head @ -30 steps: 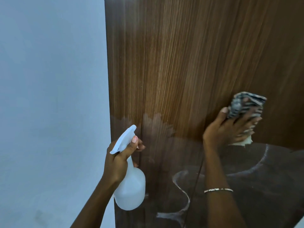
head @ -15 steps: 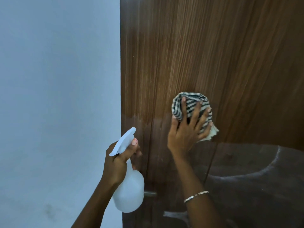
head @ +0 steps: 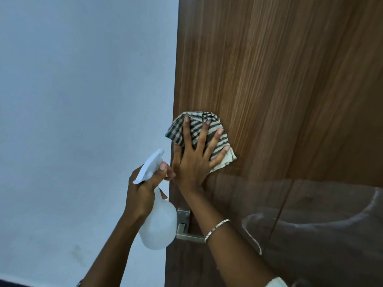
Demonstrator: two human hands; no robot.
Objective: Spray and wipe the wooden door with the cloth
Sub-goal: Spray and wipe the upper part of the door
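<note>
Wooden door [head: 279, 79] bore the striped cloth [head: 195, 127] near its left edge, pressed flat by the right hand [head: 190, 164], fingers spread; the left hand [head: 143, 189] gripped a white spray bottle [head: 158, 226].

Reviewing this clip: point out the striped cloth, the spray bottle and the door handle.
striped cloth [head: 195, 129], head view, striped patch near its middle.
spray bottle [head: 158, 226], head view, round white body.
door handle [head: 190, 237], head view, metal lever.
</note>
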